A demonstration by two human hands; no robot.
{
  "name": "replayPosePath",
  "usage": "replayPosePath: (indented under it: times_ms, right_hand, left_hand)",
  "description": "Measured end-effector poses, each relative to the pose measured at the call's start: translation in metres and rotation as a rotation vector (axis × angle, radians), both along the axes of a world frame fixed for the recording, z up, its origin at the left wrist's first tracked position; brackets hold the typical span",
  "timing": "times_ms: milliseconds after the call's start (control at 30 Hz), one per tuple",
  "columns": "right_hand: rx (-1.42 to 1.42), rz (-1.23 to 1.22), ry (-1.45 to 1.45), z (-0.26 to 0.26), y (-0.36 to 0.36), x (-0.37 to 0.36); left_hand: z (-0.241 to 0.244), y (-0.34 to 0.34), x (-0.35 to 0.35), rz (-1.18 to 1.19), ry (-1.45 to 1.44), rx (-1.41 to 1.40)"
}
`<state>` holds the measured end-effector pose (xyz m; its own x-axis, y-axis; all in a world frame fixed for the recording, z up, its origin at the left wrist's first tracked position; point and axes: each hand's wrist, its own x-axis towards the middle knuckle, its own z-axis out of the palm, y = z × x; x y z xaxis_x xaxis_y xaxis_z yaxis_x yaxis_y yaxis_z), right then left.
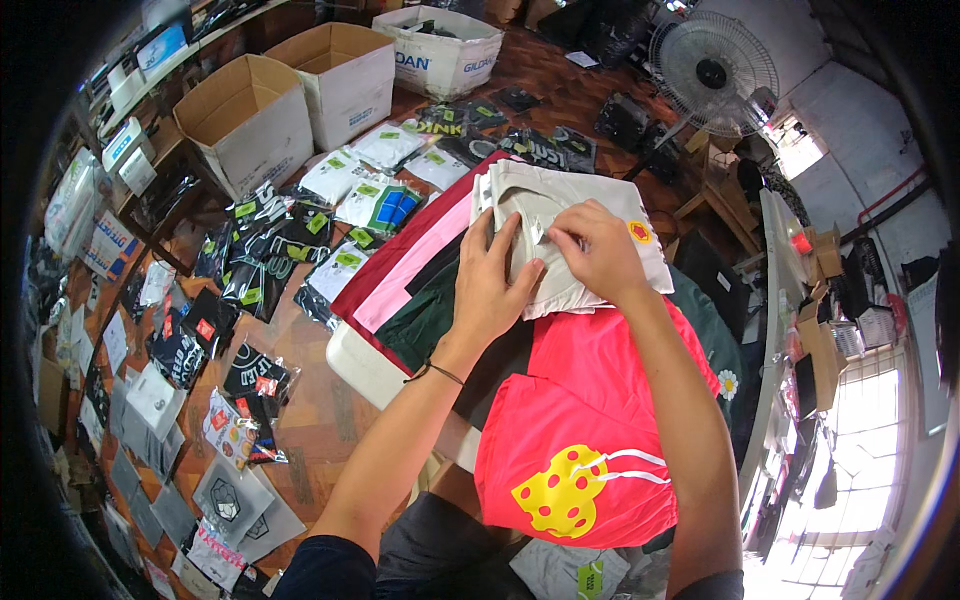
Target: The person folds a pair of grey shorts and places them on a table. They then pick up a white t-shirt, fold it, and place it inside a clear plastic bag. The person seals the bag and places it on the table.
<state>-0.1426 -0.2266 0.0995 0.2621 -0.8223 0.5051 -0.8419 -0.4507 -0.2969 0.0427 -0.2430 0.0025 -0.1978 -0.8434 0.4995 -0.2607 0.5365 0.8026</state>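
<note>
A stack of pale cream folded shirts (600, 184) lies on top of other garments on a white table (367, 367). My left hand (491, 277) rests on the top shirt with its fingers spread, beside the neckline. My right hand (596, 251) pinches a small white neck label (538, 231) at the collar. Under the cream shirts, maroon (420, 236), pink (412, 274) and dark green (420, 322) folded cloths stick out at the left. Nearer to me hangs a bright pink-red garment (585, 420) with a yellow spotted print and white cords.
Bagged folded garments (259, 289) with green or red stickers cover much of the wooden floor at the left. Several cardboard boxes (244, 131) stand behind them. A standing fan (712, 73) is at the upper right. A grey bagged garment (570, 570) lies low, near my legs.
</note>
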Motion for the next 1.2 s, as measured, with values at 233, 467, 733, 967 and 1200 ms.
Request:
replayPosePath:
  times_ms: [233,467,733,967,1200]
  right_hand:
    - [-0.058,-0.527,-0.77,0.007,-0.03,-0.037]
    - [-0.212,-0.634,-1.186,0.029,0.166,-0.062]
    - [0.228,-1.334,-0.011,0.028,0.489,-0.034]
    - [0.875,-1.373,0.197,-0.055,0.574,0.006]
    - [0.999,-1.465,0.07,-0.163,0.615,-0.007]
  left_hand:
    - [0.003,-0.002,-0.002,-0.019,0.024,-0.01]
    - [-0.015,-0.017,-0.005,-0.04,-0.008,-0.139]
    - [-0.03,-0.047,-0.005,-0.179,0.033,-0.141]
    - [-0.028,-0.05,-0.003,-0.184,0.015,-0.133]
    - [-0.041,-0.068,0.003,-0.276,0.176,0.115]
